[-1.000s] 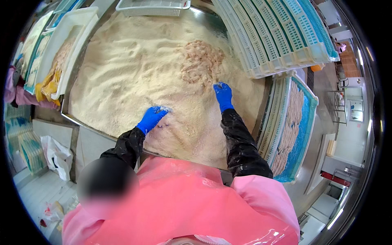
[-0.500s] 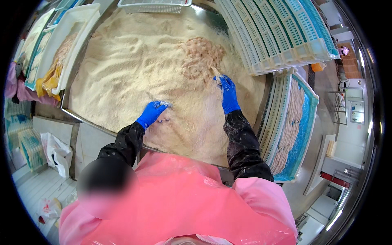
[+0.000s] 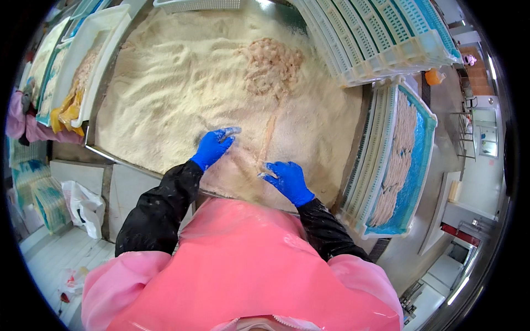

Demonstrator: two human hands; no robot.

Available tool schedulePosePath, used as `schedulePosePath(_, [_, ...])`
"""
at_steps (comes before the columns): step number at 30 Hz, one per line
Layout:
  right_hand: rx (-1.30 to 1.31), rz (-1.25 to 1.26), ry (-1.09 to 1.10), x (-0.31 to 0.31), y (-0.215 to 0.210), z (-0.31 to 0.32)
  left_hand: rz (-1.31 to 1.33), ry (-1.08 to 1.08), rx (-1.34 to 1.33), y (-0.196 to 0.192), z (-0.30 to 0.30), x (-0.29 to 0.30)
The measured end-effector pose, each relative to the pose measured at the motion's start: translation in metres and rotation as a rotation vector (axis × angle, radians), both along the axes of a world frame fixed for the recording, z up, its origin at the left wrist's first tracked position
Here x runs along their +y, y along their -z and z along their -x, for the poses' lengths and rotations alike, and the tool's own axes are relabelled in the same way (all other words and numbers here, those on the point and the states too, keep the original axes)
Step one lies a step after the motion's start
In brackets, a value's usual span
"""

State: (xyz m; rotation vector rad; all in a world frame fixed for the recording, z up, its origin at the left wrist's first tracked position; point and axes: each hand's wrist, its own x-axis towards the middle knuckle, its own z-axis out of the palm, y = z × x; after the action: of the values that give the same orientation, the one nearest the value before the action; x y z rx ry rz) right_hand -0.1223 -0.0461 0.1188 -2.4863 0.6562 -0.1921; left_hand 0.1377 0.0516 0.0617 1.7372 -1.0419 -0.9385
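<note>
A wide metal-edged table holds a thick bed of pale breading crumbs (image 3: 165, 105). A long thin strip of raw pinkish meat (image 3: 269, 135) stretches toward me over the crumbs. Beyond it sits a heap of similar raw meat pieces (image 3: 271, 63). My right hand (image 3: 288, 182), in a blue glove, is beside the strip's near end, thumb and fingers apart; whether a fingertip touches it is hard to tell. To the left of the strip, my left hand (image 3: 214, 148), also blue-gloved, hovers low over the crumbs with crumb-coated fingers stretched out and nothing in them.
On the right stands a stack of trays, the top blue-lined tray (image 3: 422, 160) bearing rows of coated strips. Further back rise more stacked white crates (image 3: 370, 44). A white tub (image 3: 110, 49) with meat and a yellow glove (image 3: 69, 112) is at the left, near another person's pink sleeve (image 3: 49, 131).
My right hand has come back toward me from the heap, and the meat strip it held now stretches over the crumbs. My left hand has shifted slightly, its fingers extending.
</note>
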Motion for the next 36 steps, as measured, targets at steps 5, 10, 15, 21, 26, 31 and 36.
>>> schedulePosePath(5, [-0.445,-0.125,0.543,-0.028,0.044,0.002,0.196,-0.171,-0.425,0.028,0.017,-0.035])
schedulePosePath(10, [-0.597,-0.37,0.584,-0.023,0.095,-0.058,0.317,-0.487,0.724,0.039,0.075,-0.094])
schedulePosePath(15, [0.199,0.113,0.52,-0.03,0.078,-0.066,0.378,-0.065,1.293,0.075,0.081,-0.062])
schedulePosePath(21, [0.007,0.127,0.474,0.012,0.072,-0.054,-0.078,-0.647,1.167,0.022,0.115,-0.027])
schedulePosePath(26, [0.07,0.058,0.424,0.004,0.063,-0.05,0.062,-0.109,1.478,0.041,0.098,-0.011])
schedulePosePath(31, [-0.41,-0.475,0.31,0.053,0.047,-0.072,0.215,-0.335,1.387,0.028,0.132,-0.008])
schedulePosePath(36, [0.026,0.039,0.345,0.015,0.05,-0.044,-0.034,-0.086,1.899,0.048,0.126,-0.019])
